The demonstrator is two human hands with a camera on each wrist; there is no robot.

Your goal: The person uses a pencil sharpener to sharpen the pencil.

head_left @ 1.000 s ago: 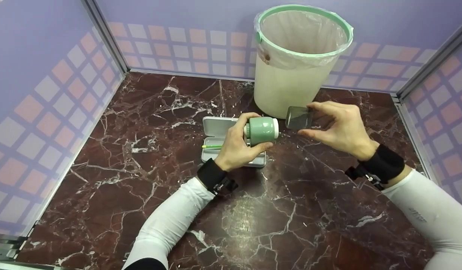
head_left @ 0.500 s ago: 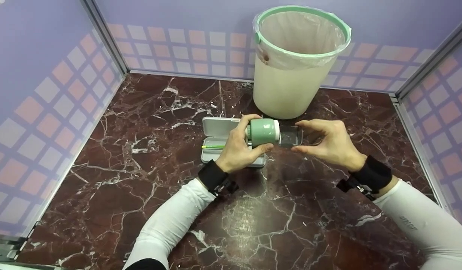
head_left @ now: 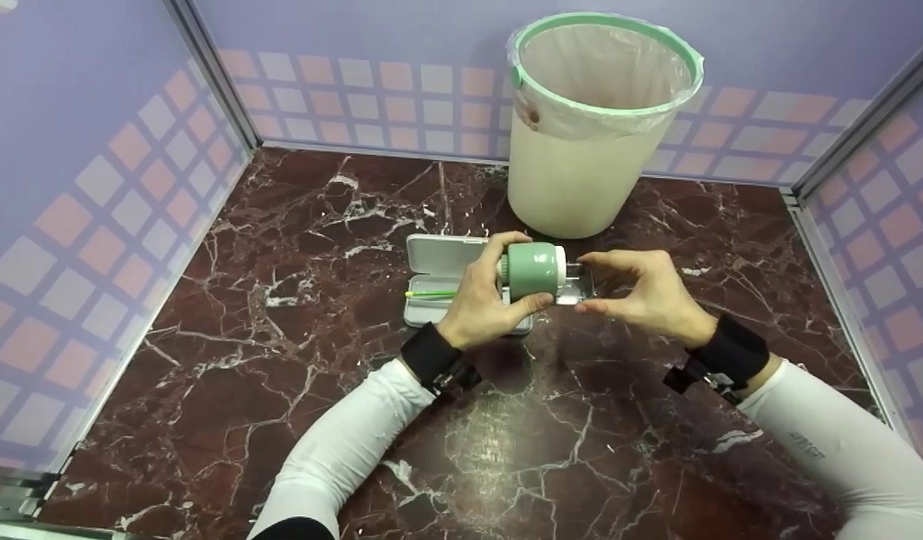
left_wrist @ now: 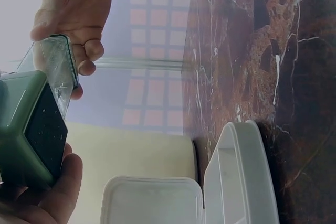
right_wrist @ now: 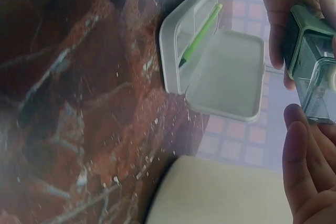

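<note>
My left hand (head_left: 480, 304) grips a green pencil sharpener (head_left: 532, 271) with a white rim, held sideways above the table. From the right, my right hand (head_left: 652, 294) pinches a clear plastic shavings box (head_left: 579, 291) between thumb and fingers. The box's mouth is against the sharpener's right end; the right wrist view shows the clear box (right_wrist: 317, 98) partly over the green body (right_wrist: 304, 35). Behind the left hand lies a grey-white pencil case (head_left: 430, 316), lid raised, with a green pencil (head_left: 431, 295) inside. The left hand hides part of the case.
A tall cream bin (head_left: 573, 172) with a green rim and plastic liner stands behind the hands. Small white bits are scattered on the dark red marbled table (head_left: 319, 450). Tiled panels (head_left: 356, 97) enclose the back and sides.
My right hand has brought the clear box left and down, from apart to against the sharpener's end. The left hand with the sharpener has shifted only slightly.
</note>
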